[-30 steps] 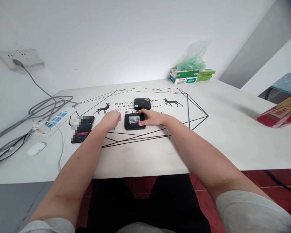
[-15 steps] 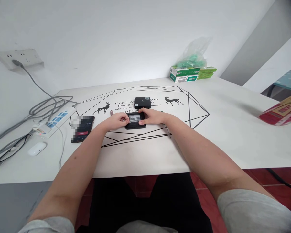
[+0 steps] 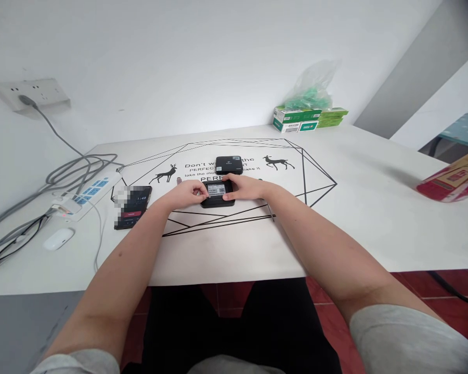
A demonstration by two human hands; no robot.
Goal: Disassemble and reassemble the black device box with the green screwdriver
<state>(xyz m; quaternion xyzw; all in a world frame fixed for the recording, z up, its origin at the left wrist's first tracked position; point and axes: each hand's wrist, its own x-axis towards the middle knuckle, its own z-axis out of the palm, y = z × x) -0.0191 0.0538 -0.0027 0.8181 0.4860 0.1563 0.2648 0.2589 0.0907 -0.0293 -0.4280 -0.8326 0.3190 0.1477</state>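
A small black open casing lies flat on the table, with a white printed label showing inside it. My right hand grips its right side, thumb on the near part and fingers over the far edge. At the casing's left edge is my left hand, thumb and forefinger pinched together; what they hold, if anything, is too small to make out. Just behind the casing rests a flat black square piece with rounded corners and small stickers.
A phone lies to the left, near a white power strip with cables. Farther left are a white earbud case and glasses. Green and white boxes stand against the wall under a plastic bag. A red package is at right.
Almost nothing differs. Both hands stay at the casing, the left fingertips shifting only very slightly.
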